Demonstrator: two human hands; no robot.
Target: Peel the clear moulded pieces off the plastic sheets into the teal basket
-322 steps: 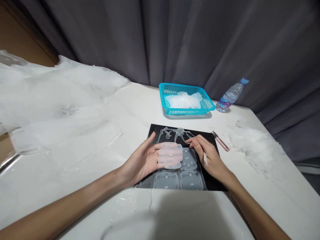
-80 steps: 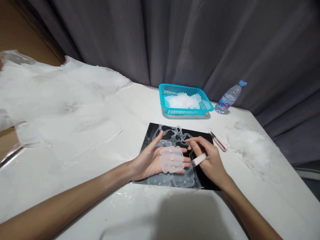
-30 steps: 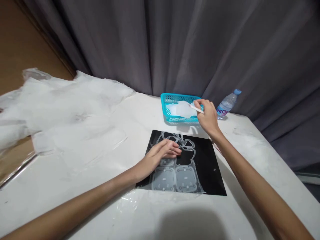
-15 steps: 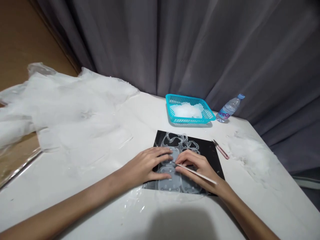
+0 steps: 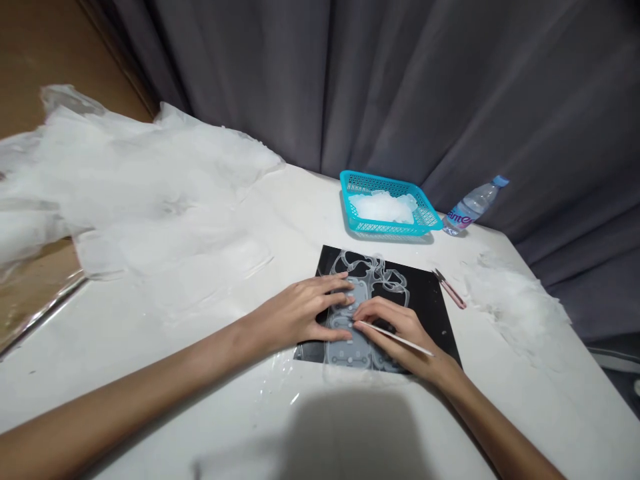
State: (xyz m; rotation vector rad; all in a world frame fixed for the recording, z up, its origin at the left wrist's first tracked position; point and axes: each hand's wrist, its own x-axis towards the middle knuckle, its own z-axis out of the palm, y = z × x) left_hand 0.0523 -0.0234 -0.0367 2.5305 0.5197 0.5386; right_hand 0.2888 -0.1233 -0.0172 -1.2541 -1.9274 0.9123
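A black mat (image 5: 430, 307) lies on the white table and carries a clear moulded sheet (image 5: 350, 347) of rounded pads with its cut-out frame curling at the far end. My left hand (image 5: 305, 313) rests on the sheet with fingers stretched out flat. My right hand (image 5: 395, 330) sits beside it, fingertips pressing on a pad, and grips a thin white stick (image 5: 400, 340) that points toward the left hand.
A turquoise basket (image 5: 420, 213) holding clear pads stands behind the mat, with a water bottle (image 5: 473, 207) to its right. Small pink snips (image 5: 450, 288) lie right of the mat. Piles of clear plastic (image 5: 145, 193) cover the left side; scraps (image 5: 515, 300) lie at right.
My right hand came back from the basket, where it left the loose pad, and now presses on the sheet beside my left hand. The view has shifted left.
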